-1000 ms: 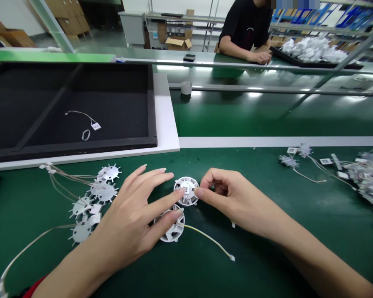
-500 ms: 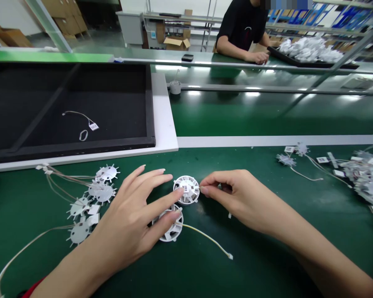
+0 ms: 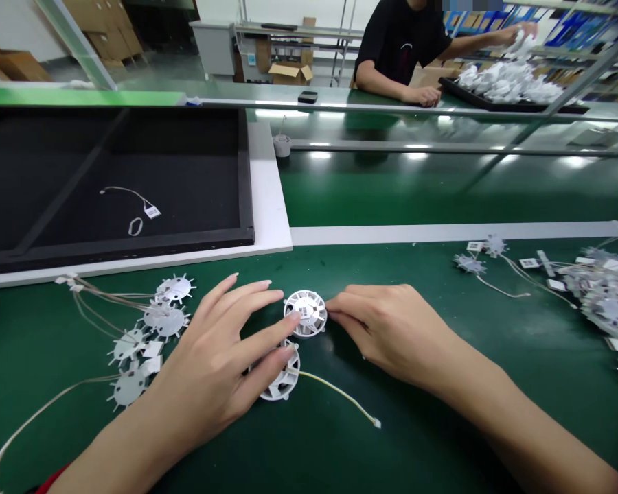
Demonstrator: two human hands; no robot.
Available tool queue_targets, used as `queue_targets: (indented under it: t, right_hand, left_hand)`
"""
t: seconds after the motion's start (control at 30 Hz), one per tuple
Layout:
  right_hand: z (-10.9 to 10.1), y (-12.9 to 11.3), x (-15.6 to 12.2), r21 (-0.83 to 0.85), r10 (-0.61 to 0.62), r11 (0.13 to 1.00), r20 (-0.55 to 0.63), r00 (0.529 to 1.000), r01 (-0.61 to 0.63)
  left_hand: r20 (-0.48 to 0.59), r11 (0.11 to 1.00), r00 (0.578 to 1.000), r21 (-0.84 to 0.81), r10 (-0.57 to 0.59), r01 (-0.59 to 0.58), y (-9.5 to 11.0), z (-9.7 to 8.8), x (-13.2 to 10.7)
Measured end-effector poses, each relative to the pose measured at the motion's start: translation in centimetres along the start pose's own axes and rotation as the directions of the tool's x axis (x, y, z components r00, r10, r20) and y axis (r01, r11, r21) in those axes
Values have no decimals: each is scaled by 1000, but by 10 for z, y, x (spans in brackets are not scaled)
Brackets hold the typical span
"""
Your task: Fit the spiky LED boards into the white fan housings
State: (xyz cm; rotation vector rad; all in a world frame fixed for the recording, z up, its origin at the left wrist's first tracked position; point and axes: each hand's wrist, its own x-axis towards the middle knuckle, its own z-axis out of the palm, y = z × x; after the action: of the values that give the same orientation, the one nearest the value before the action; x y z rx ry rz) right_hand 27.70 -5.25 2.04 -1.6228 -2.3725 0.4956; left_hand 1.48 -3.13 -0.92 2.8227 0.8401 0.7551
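Note:
Two round white plastic housings lie on the green mat in front of me. My left hand (image 3: 221,363) rests with fingers spread; one fingertip touches the upper housing (image 3: 305,313) and another presses the lower housing (image 3: 281,379), from which a thin pale wire (image 3: 340,396) trails right. My right hand (image 3: 386,329) lies palm down beside the upper housing, its fingertips drawn together at the housing's right rim. What those fingertips pinch, if anything, is hidden.
Several flat spiked discs with wires (image 3: 157,319) lie left of my hand. A black tray (image 3: 196,237) holding a tagged wire sits behind. More spiked parts are heaped at the right edge (image 3: 605,302). A person in a black shirt (image 3: 402,48) works at the far bench.
My right hand has lowered and flattened against the upper housing's rim. The person at the far bench has raised one arm toward the white parts. My left hand has stayed put.

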Motion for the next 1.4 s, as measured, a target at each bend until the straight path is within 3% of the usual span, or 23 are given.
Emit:
queue_targets:
  t: [0.2,0.4,0.5,0.63,0.83,1.33,1.4]
  right_hand:
    - [5,-3,0,-17,-47,999,-15,999,47]
    - [8,-1,0,-26,-102,995,-46,994,101]
    - [1,3,-2,-21,-163,987,-184,969,162]
    - [-3,2,-4,-35,-261,962,-406,876,270]
    - [7,-4,-2,-98,-392,918,-372,841,384]
    - [10,-1,1,0,-347,929,-348,871,370]
    - [10,-1,1,14,-347,928,-329,878,372]
  left_hand:
    - [-8,998,999,30,47,-47,-3,-1,1]
    - [-78,999,997,45,13,-10,-4,-2,0]
    - [-110,1000,994,28,9,-6,-3,-5,1]
    - [-141,999,990,41,31,-26,-2,-11,4]
    - [-104,999,994,27,22,-19,-1,-6,3]
    - [-52,999,998,30,30,-28,-1,-2,0]
    - [-87,999,996,5,32,-32,0,-5,1]
